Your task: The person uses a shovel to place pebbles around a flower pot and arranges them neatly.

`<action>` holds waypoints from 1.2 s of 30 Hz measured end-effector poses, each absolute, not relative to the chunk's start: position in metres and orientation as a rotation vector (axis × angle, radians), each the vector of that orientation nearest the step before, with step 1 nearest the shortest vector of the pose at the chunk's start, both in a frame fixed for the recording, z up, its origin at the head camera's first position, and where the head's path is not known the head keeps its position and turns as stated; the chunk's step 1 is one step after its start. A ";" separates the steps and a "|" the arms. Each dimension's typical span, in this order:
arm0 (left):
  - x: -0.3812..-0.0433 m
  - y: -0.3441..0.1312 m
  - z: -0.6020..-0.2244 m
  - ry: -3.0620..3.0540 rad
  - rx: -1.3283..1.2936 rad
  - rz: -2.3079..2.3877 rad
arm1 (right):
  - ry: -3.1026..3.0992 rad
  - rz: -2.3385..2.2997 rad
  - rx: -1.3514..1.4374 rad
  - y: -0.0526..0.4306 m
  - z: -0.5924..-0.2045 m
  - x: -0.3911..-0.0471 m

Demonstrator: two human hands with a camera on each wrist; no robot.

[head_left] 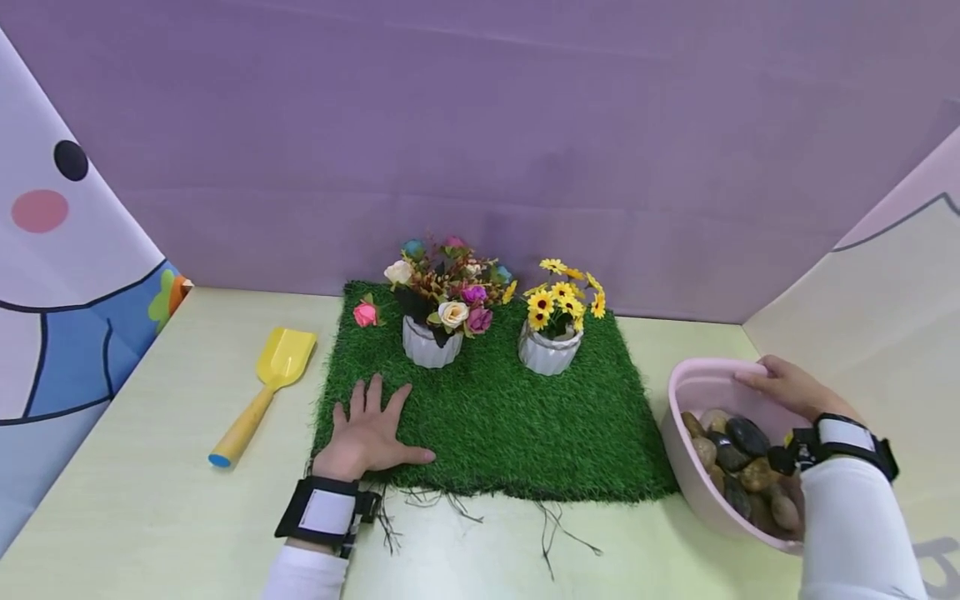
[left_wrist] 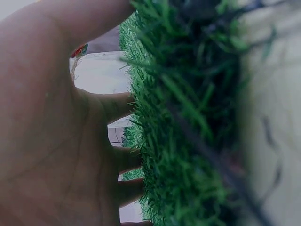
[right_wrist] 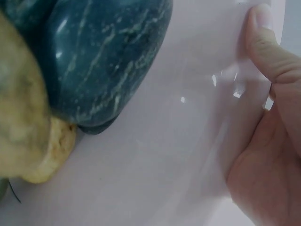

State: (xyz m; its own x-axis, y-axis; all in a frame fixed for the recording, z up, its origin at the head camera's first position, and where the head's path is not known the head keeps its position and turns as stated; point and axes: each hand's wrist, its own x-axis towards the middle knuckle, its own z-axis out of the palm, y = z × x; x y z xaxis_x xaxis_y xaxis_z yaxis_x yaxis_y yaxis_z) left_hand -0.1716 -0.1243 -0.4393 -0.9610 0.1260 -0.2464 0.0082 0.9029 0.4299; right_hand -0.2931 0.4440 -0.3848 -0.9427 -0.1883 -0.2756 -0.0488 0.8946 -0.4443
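Note:
My left hand (head_left: 367, 437) rests with spread fingers on the near left part of a green artificial grass mat (head_left: 510, 433). In the left wrist view its fingertips touch the blades of grass. At the right, my right hand (head_left: 798, 387) grips the far right rim of a pink basin (head_left: 686, 467), thumb inside the wall. Smooth stones (head_left: 757, 475), dark and tan, lie in the basin. The right wrist view shows a dark veined stone (right_wrist: 108, 56) close by the basin's inner wall, with the thumb (right_wrist: 268, 52) over the rim.
A white pot of mixed artificial flowers (head_left: 431, 343) and a white pot of yellow flowers (head_left: 549, 352) stand on the mat. A loose pink flower (head_left: 366, 313) lies at its far left. Left of the mat lies a yellow shovel (head_left: 262, 396). Purple cloth (head_left: 480, 167) hangs behind.

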 end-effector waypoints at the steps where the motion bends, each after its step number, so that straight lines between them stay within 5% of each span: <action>1: -0.172 -0.125 -0.440 2.797 0.098 0.632 | 2.746 -0.643 -0.185 0.442 -0.385 -0.293; 36: -0.171 -0.125 -0.435 2.774 0.102 0.643 | 2.756 -0.488 -0.314 0.437 -0.380 -0.265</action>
State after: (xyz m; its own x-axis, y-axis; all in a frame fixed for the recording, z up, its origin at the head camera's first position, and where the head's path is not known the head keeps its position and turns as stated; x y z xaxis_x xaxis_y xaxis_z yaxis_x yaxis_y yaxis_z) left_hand -0.1714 -0.1250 -0.4350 -0.9552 0.1332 -0.2644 0.0033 0.8978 0.4403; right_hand -0.2650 0.4373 -0.3802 -0.9236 -0.2676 -0.2746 -0.1569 0.9173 -0.3660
